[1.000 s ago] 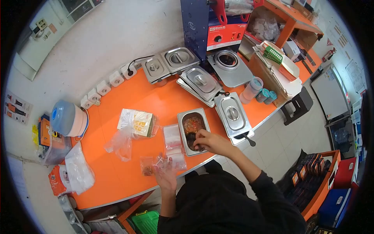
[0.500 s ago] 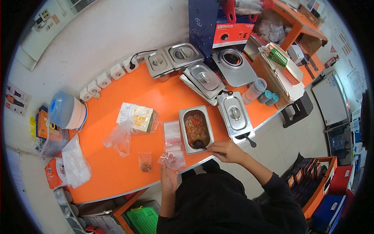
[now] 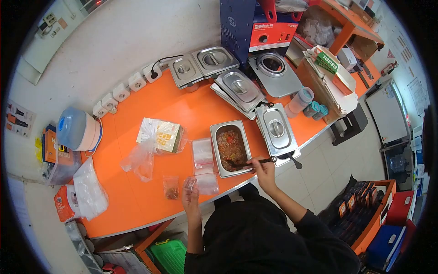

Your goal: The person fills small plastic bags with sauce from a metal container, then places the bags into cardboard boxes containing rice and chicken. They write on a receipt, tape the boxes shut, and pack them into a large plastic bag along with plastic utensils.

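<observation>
1 black long-handled ladle point(image 3: 268, 160) lies crosswise over the rectangular steel pan's point(image 3: 212, 144) near end, bowl leftward in red-brown food point(image 3: 231, 145); we record the right hand point(image 3: 264, 173), nearer, gripping its handle. Left hand point(image 3: 190, 198) appears to pinch clear plastic point(image 3: 191, 183).

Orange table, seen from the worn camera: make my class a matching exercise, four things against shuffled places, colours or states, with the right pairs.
1. Black ladle
2. Small filled bag
3. Machine
4. Open metal pan

A. Blue and red
B. Contains reddish-brown food
C. In the right hand
D. Lying left of the left hand

Pairs: 1-C, 2-D, 3-A, 4-B
</observation>
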